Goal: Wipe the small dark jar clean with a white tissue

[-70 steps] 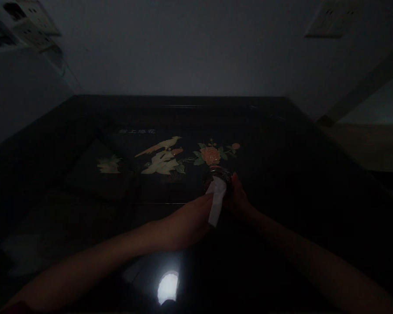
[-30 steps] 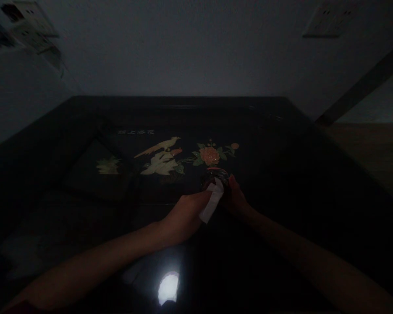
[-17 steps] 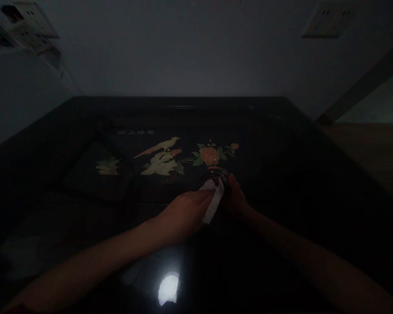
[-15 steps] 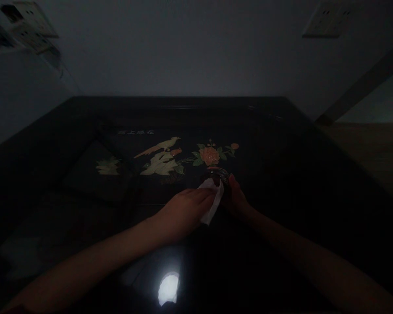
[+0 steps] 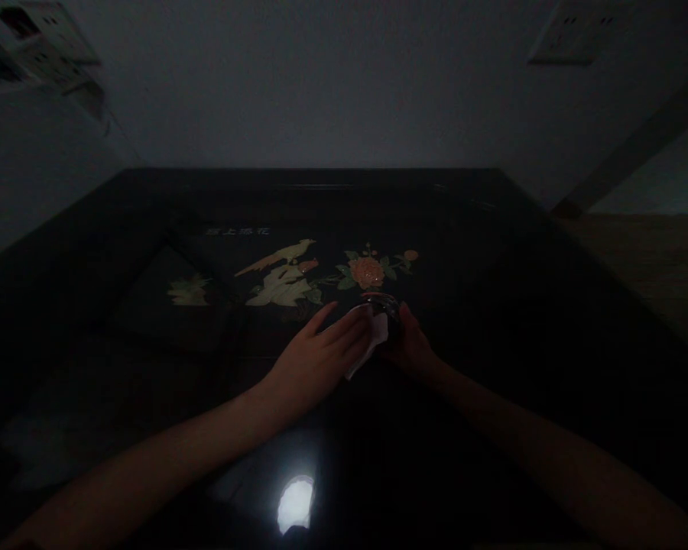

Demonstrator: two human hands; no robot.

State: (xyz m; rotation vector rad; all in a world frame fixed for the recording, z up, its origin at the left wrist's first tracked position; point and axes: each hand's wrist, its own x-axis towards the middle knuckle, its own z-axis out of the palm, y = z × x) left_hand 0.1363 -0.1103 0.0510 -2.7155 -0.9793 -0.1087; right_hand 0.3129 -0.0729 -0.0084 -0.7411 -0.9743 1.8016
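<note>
Under my left hand (image 5: 319, 350) is a white wipe or tissue (image 5: 381, 327), pressed by the fingers against a dark, shiny, rounded object (image 5: 385, 301). The left thumb stands apart from the other fingers. My right hand (image 5: 413, 347) grips that object from its right side, with most of those fingers in shadow. The object's kind is too dark to make out; only its glossy top rim shows. Both hands are over the near middle of a black glossy table (image 5: 481, 252), just below an orange flower picture (image 5: 367, 272) on its surface.
Bird decorations (image 5: 280, 286) and pale lettering lie in the tabletop left of the flower. A grey wall (image 5: 321, 84) rises behind the table, with sockets (image 5: 570, 34) at upper right and more at upper left. Bright light reflects off the near tabletop (image 5: 296, 504).
My left hand has shifted slightly left and up on the wipe, and its thumb has spread outward. The wipe has folded differently. My right hand and the dark object stay nearly in place.
</note>
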